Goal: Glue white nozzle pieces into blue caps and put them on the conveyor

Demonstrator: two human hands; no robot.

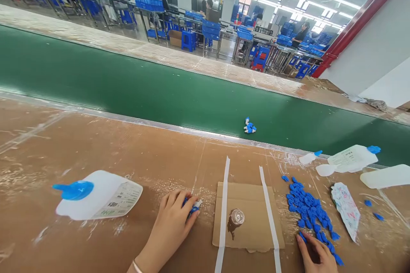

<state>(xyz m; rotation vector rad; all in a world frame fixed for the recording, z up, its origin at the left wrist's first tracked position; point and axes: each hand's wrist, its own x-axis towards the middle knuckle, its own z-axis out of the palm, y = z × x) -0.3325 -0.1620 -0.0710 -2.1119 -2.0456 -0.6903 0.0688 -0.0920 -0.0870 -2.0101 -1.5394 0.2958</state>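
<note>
Well, from the head camera we look down across a brown work table (pixel 48 145), with a green conveyor belt (pixel 128 81) running along its far edge at 12 o'clock. Our left hand (pixel 169 232) sits at about 7 o'clock, closed around a small blue-and-white plastic piece (pixel 192 207): the fingers curl over it and the thumb is mostly out of sight, so the hold looks firm, though the piece is largely hidden. A thin bracelet (pixel 137 267) shows on that wrist. Our right hand (pixel 315 254) is at about 5 o'clock, open and lightly curled, with its fingertips (pixel 301 241) at the edge of a loose pile of blue plastic pieces (pixel 307 207) — it has no clear hold on any of them. For parts this small, a close fingertip pinch gives the surest control.

Between the hands lies a cardboard sheet (pixel 230 230), flanked by two white tape strips (pixel 223 217) (pixel 270 209), with a small clear cup (pixel 237 217) and a brown smear on it. At 9 o'clock rests a white flattened bottle (pixel 96 194) with a blue spout (pixel 73 190); more white bottles (pixel 352 158) and a crumpled printed pouch (pixel 346 209) lie at 3 o'clock. A small blue cluster (pixel 250 126) sits on the belt. Beyond it, co-workers (pixel 301 34) stand at benches stacked with blue crates (pixel 149 3).
</note>
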